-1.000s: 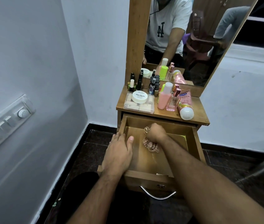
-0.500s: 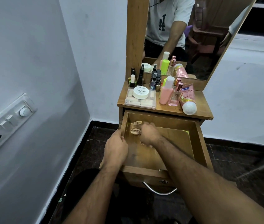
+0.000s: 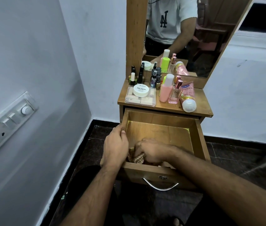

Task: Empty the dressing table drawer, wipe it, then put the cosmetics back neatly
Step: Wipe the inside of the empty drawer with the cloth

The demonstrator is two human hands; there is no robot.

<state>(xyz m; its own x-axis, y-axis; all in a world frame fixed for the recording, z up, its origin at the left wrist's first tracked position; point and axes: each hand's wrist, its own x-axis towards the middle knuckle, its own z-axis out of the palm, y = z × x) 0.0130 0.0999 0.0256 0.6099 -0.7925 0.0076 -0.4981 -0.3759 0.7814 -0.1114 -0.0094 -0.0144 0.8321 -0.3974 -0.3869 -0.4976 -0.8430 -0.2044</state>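
The wooden drawer (image 3: 199, 141) of the dressing table stands pulled out, its floor bare of cosmetics. My right hand (image 3: 151, 150) grips a checked brown cloth (image 3: 138, 159) against the drawer's near left corner. My left hand (image 3: 115, 146) holds the drawer's left wall, fingers curled over its rim. The cosmetics stand on the table top (image 3: 200, 103): a white nail polish remover tub (image 3: 141, 90) on a clear case (image 3: 139, 99), dark small bottles (image 3: 155, 78), a pink bottle (image 3: 165, 90), a perfume bottle (image 3: 175, 93) and a pink tube (image 3: 188, 97) lying down.
A mirror (image 3: 186, 30) rises behind the table top and reflects a person in a white shirt. A switch panel (image 3: 6, 123) sits on the left wall. The drawer's metal handle (image 3: 160, 185) faces me, over a dark floor (image 3: 236, 157).
My right hand has dragged the cloth from the drawer's far left corner back to its near left corner. My left hand has stayed gripping the left wall.
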